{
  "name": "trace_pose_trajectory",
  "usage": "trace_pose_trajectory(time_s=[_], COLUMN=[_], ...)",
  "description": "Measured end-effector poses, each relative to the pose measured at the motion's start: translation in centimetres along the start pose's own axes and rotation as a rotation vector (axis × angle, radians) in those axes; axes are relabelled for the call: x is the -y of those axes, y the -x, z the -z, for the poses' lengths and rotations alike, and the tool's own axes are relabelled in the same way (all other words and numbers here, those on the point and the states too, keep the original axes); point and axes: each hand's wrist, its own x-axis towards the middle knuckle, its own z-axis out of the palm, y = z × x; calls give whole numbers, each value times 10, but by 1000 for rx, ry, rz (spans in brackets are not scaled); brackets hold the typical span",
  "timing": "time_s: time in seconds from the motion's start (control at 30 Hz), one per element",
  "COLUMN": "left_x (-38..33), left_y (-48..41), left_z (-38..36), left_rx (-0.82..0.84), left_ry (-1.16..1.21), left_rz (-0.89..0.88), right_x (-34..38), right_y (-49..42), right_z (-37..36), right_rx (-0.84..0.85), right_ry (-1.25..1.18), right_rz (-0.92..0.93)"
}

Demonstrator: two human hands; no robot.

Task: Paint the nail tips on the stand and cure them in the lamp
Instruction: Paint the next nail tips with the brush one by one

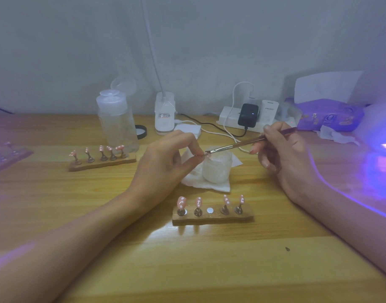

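Observation:
A wooden stand (212, 218) lies in front of me with several pink nail tips (181, 202) on metal pegs; its middle magnet spot (210, 210) is bare. My left hand (165, 159) pinches a small nail tip on its peg (203, 155) above a frosted white jar (217, 169). My right hand (284, 154) grips a thin brush (242, 145), whose bristle end touches that tip. A second stand (102, 162) with several pink tips sits to the left. The curing lamp (382, 136) glows violet at the right edge.
The jar sits on a white wipe (196, 182). At the back stand a clear pump bottle (117, 121), a black lid (141, 131), a white lamp base (164, 119), a power strip with plugs (246, 118) and a purple tissue pack (329, 115). Another stand (6, 154) lies far left.

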Motion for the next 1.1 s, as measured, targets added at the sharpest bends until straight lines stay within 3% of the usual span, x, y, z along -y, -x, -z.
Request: trace_pose_trajectory(time_s=[0.4,1.1], left_x=[-1,0], left_y=[0,1], left_z=[0,0], left_rx=[3,-2], left_ry=[-3,-4], left_rz=[1,3], right_x=[-1,-1], right_y=[0,0], right_z=[1,1], right_rx=[-65,4], right_ry=[14,30], right_rz=[-14,21])
